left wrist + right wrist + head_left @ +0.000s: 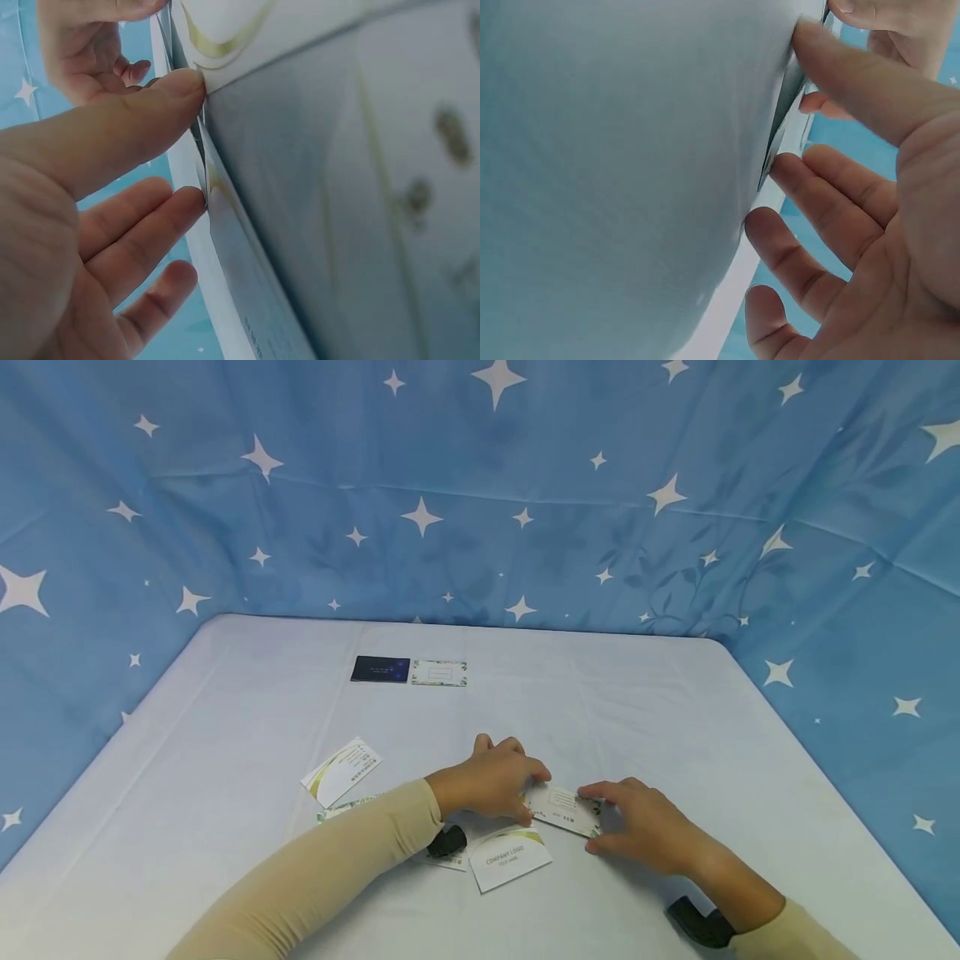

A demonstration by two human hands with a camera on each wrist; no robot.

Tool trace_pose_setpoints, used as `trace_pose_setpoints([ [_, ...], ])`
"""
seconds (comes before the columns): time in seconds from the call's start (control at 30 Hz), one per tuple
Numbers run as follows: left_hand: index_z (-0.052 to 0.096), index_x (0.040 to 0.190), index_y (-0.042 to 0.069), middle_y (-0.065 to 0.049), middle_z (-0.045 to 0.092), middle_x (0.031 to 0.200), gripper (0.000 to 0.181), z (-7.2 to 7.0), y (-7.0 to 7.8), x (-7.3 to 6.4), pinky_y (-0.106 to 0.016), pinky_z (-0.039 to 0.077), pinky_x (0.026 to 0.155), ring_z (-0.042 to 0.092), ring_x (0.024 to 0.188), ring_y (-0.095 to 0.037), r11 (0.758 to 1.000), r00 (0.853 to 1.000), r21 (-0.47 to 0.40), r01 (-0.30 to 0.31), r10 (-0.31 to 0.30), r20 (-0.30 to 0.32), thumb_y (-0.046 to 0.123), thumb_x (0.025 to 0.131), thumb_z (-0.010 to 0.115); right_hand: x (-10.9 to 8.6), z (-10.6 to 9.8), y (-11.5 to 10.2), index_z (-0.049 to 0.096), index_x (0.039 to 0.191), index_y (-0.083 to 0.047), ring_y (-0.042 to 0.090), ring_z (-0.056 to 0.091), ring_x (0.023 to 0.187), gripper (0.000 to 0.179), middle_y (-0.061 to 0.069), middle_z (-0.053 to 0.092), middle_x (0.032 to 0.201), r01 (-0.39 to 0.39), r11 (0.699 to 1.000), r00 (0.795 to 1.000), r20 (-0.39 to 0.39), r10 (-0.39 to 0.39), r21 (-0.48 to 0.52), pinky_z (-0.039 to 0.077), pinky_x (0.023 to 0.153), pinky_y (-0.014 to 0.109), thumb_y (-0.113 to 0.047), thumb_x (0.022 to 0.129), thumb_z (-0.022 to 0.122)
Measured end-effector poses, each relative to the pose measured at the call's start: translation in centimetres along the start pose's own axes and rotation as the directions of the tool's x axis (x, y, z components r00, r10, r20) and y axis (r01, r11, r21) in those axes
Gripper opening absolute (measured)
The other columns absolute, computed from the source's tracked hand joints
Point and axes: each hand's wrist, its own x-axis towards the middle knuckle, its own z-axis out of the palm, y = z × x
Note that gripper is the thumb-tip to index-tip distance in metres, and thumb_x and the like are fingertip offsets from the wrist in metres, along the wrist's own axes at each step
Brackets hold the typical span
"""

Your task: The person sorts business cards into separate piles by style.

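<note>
A white business card with green leaf corners (564, 810) lies low over the white table between both hands. My left hand (491, 781) grips its left end, thumb on the near edge and fingers on the far edge. At the other end, my right hand (645, 827) pinches the card's right corners between thumb and forefinger. Just below the left hand lies a white "COMPANY LOGO" card (510, 857) with a gold curve. In the left wrist view, the left thumb (157, 112) is beside overlapping cards. The right thumb (847, 71) in the right wrist view is near a card edge.
A dark blue card (380, 669) and a leaf-bordered card (439, 673) lie side by side farther back. Left of the left forearm are a gold-and-white card (342, 772) and a partly covered leafy card (343, 808). A blue starred curtain (480, 485) hangs behind the table (637, 693).
</note>
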Motion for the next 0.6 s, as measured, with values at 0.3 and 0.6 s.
trace_pose_setpoints([
  [0.3,0.065,0.133,0.031,0.021,0.063,0.116,0.06,-0.01,0.2,-0.17,-0.04,0.026,0.087,0.044,0.12,-0.01,1.0,1.0,0.011,0.002,-0.002,-0.015,0.041,0.078,0.087,0.23,0.15,-0.22,0.066,0.126,-0.009,0.024,0.054,0.103,0.06,0.001,0.064,0.115,-0.015,1.0,0.998,-0.059,0.014,-0.025,0.037,0.086,0.052,-0.033,0.076,0.088],
  [0.6,0.064,0.134,0.03,0.021,0.062,0.116,0.063,-0.25,0.56,-0.13,-0.039,0.025,0.087,0.045,0.115,-0.009,1.0,1.0,0.008,0.016,-0.016,-0.012,0.046,0.077,0.086,0.9,0.18,0.2,0.06,0.132,-0.001,0.033,0.054,0.115,0.07,0.003,0.06,0.12,-0.059,0.988,0.998,0.002,0.059,0.145,0.043,0.095,0.055,-0.023,0.073,0.091],
])
